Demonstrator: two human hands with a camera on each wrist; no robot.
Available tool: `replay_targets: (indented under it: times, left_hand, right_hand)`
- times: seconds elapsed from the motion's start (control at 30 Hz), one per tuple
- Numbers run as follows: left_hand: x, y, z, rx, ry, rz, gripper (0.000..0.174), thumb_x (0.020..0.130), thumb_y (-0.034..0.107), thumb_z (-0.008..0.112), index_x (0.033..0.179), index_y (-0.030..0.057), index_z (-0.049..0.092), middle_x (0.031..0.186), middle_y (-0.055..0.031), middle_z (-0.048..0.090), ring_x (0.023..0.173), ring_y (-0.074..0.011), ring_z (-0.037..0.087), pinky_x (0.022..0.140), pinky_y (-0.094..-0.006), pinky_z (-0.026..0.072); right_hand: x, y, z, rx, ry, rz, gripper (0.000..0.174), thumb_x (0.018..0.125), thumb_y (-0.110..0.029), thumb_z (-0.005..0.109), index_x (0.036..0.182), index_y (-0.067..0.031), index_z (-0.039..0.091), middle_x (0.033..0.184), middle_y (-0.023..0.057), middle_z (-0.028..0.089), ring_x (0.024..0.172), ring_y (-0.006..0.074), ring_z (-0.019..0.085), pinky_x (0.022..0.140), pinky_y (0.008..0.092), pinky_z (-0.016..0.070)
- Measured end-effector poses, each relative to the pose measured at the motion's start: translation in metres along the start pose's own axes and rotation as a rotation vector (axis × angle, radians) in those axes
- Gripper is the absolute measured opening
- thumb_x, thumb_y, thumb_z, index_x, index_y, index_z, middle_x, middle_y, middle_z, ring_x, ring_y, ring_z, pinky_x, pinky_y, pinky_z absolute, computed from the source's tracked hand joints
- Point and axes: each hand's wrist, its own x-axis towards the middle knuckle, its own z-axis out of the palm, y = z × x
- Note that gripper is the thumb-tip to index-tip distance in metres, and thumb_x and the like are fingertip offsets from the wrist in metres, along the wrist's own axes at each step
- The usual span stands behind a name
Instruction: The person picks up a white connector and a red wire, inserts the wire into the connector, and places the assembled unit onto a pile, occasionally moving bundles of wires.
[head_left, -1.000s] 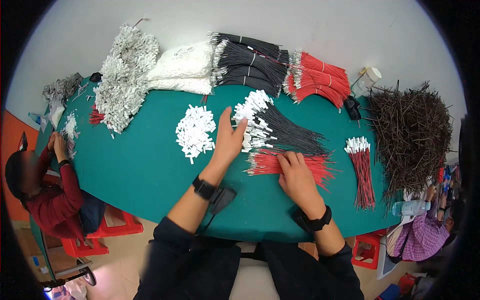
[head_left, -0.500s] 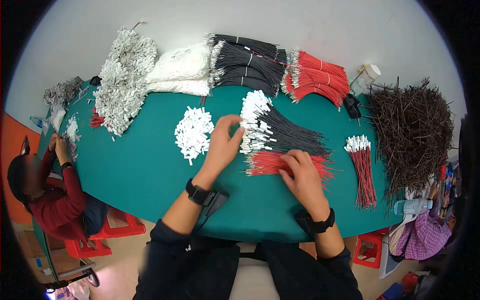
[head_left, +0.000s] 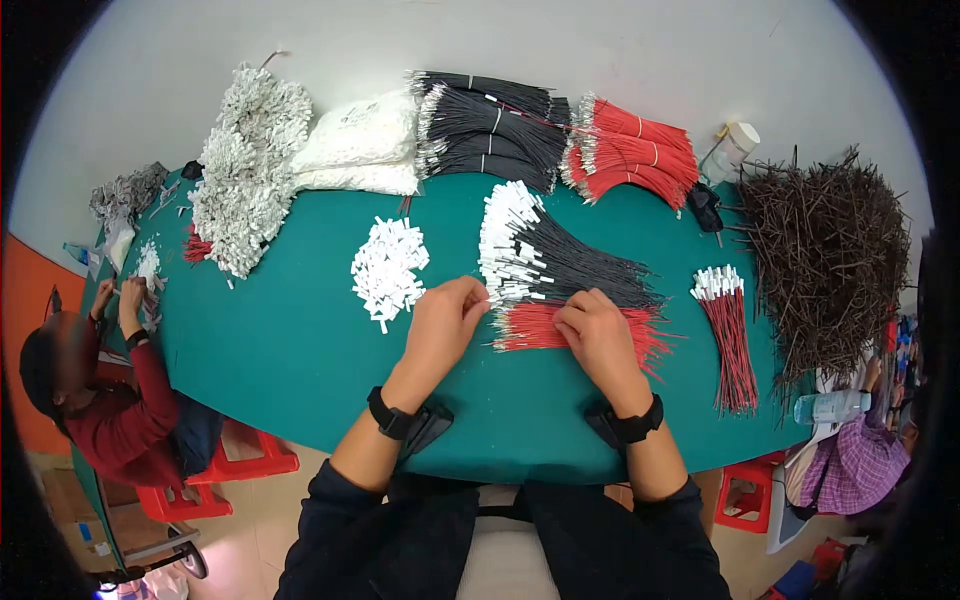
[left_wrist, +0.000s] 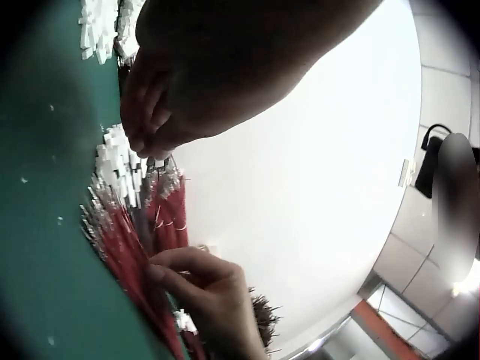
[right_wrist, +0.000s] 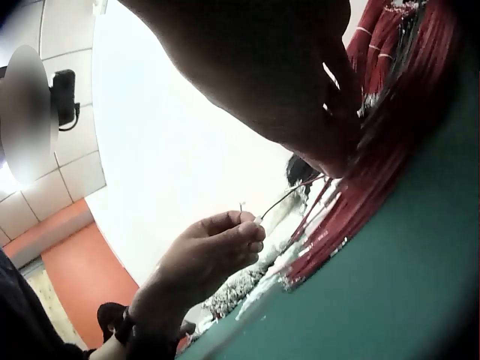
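Observation:
My left hand (head_left: 440,325) is beside the left end of the loose red wires (head_left: 525,328). In the right wrist view its thumb and fingertips pinch a small white connector (right_wrist: 258,220), from which a thin wire (right_wrist: 276,202) runs toward my right hand. Over the middle of the red wires, my right hand (head_left: 600,335) pinches a red wire at its fingertips. Just behind the red bundle lie black wires (head_left: 590,258) with white connectors (head_left: 510,235) on their left ends. A heap of loose white connectors (head_left: 388,268) sits left of them.
Tied black bundles (head_left: 500,125) and tied red bundles (head_left: 635,150) line the back beside white bags (head_left: 360,140). Finished-looking red wires with white ends (head_left: 725,340) and a brown wire pile (head_left: 825,265) lie right. At far left, another person (head_left: 115,410) works.
My left hand has come down from beside the black wires' white connectors, its spread fingers closing into a pinch. My right hand stays over the red wires, with its fingertips drawn together.

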Motion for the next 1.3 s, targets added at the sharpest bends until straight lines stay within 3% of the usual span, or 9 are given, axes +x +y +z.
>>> replay_targets:
  times: [0.17,0.27,0.4,0.47,0.67,0.9,0.97,1.13,1.3]
  left_hand:
    - [-0.01,0.011,-0.011,-0.412,0.087,-0.178,0.009,0.095,0.007,0.073,0.097,-0.0012,0.072,0.087,-0.0052,0.074,0.08,-0.0112,0.068,0.073,-0.0266,0.0548]
    - [-0.015,0.016,-0.015,-0.599,0.091,-0.247,0.009,0.096,0.006,0.073,0.099,-0.0017,0.073,0.088,-0.0045,0.074,0.081,-0.01,0.068,0.074,-0.0252,0.0542]
    - [-0.026,0.029,-0.019,-0.855,0.06,-0.31,0.01,0.095,0.005,0.073,0.103,-0.0018,0.074,0.088,-0.0042,0.073,0.081,-0.0099,0.067,0.075,-0.024,0.0531]
    - [-0.031,0.037,-0.024,-0.95,0.055,-0.312,0.012,0.095,0.004,0.073,0.105,-0.002,0.075,0.087,-0.0043,0.072,0.081,-0.0092,0.066,0.075,-0.0233,0.0523]
    - [-0.048,0.06,-0.031,-0.913,-0.009,-0.272,0.011,0.094,0.002,0.074,0.105,-0.0009,0.075,0.089,-0.0025,0.073,0.081,-0.0068,0.066,0.073,-0.0216,0.0515]
    - [-0.052,0.068,-0.033,-0.881,0.025,-0.202,0.007,0.093,0.001,0.075,0.099,-0.0026,0.075,0.092,-0.0038,0.071,0.08,-0.0088,0.065,0.072,-0.0225,0.0506]
    - [-0.051,0.067,-0.031,-0.756,0.048,-0.107,0.007,0.093,0.001,0.075,0.099,-0.0029,0.075,0.093,-0.0043,0.071,0.08,-0.0093,0.065,0.073,-0.0227,0.0507]
    - [-0.052,0.07,-0.026,-0.632,0.051,-0.036,0.008,0.093,0.001,0.074,0.1,-0.0037,0.075,0.097,-0.0063,0.071,0.082,-0.0107,0.065,0.073,-0.0236,0.0514]
    - [-0.055,0.071,-0.025,-0.937,-0.05,-0.211,0.009,0.094,0.001,0.073,0.102,-0.0042,0.075,0.096,-0.0081,0.072,0.081,-0.0123,0.066,0.073,-0.0249,0.0533]
  right_hand:
    - [-0.001,-0.008,-0.017,0.131,0.168,-0.087,0.008,0.083,0.001,0.074,0.089,0.0016,0.069,0.092,0.0109,0.07,0.086,0.0275,0.067,0.075,0.0365,0.0553]
    - [-0.009,-0.028,-0.031,0.472,0.165,0.162,0.01,0.083,0.002,0.075,0.092,0.0023,0.07,0.088,0.0115,0.07,0.074,0.0224,0.067,0.068,0.0301,0.0542]
    - [-0.007,-0.055,-0.045,0.555,0.317,0.111,0.013,0.081,0.003,0.078,0.092,0.0016,0.072,0.08,0.0084,0.067,0.064,0.0168,0.063,0.06,0.0261,0.0495]
    - [-0.003,-0.065,-0.061,0.471,0.296,0.067,0.015,0.079,0.004,0.079,0.092,0.001,0.073,0.078,0.0074,0.067,0.064,0.0163,0.063,0.059,0.0263,0.0487]
    - [0.0,-0.083,-0.071,0.205,0.322,-0.073,0.018,0.074,0.005,0.083,0.089,-0.0024,0.076,0.071,0.004,0.065,0.061,0.0146,0.061,0.054,0.0281,0.0441]
    - [-0.01,-0.082,-0.063,0.321,0.308,-0.003,0.019,0.073,0.002,0.084,0.09,-0.0042,0.076,0.071,0.0061,0.065,0.06,0.0175,0.062,0.053,0.0306,0.0444]
    - [-0.011,-0.083,-0.063,0.311,0.302,0.012,0.02,0.073,0.002,0.084,0.09,-0.0043,0.076,0.072,0.0064,0.066,0.06,0.0182,0.062,0.053,0.0309,0.0445]
    - [-0.013,-0.089,-0.062,0.146,0.302,-0.102,0.019,0.073,0.002,0.083,0.089,-0.0044,0.076,0.073,0.0055,0.065,0.062,0.0208,0.061,0.054,0.0324,0.0448]
    - [-0.008,-0.089,-0.067,0.095,0.318,-0.121,0.018,0.073,0.002,0.082,0.087,-0.0046,0.074,0.078,0.0061,0.064,0.07,0.0236,0.06,0.061,0.0348,0.0459]
